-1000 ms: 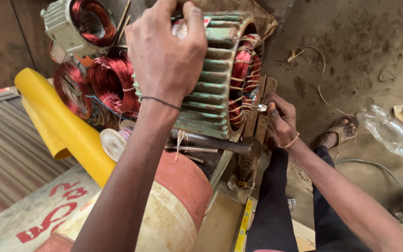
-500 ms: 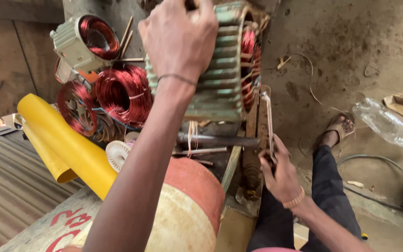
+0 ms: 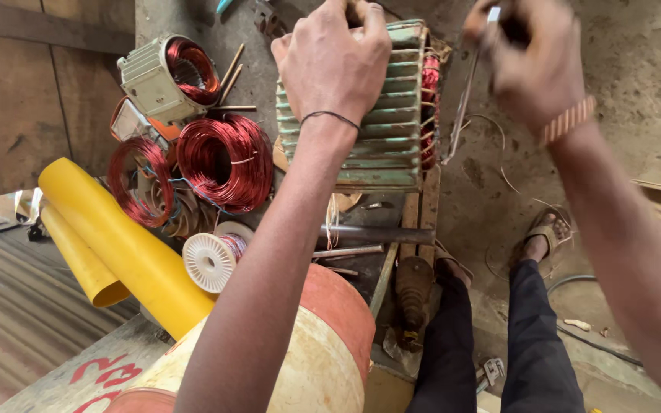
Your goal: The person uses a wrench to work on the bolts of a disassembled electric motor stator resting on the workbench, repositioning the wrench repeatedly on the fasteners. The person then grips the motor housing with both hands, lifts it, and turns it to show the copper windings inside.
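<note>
Nearest, below the left wrist, a cream and red drum (image 3: 323,359) fills the bottom of the view, its lower part cut off by the frame edge. Left of the forearm lie yellow rolled sheets (image 3: 116,241), a white spool (image 3: 210,261) and red copper wire coils (image 3: 227,162).

The left hand (image 3: 334,65) rests on top of the green finned motor stator (image 3: 392,130), its fingers curled over the far edge and clamped on the housing; their tips are hidden behind it. The stator stands on the bench, and red windings show at its right-hand end.

The right hand (image 3: 533,65), blurred, has its fingers together on a thin metal strip (image 3: 462,107) that hangs down beside the windings; its top end is hard to make out.

Farther left of the left fingers sits a smaller grey stator (image 3: 166,76).
</note>
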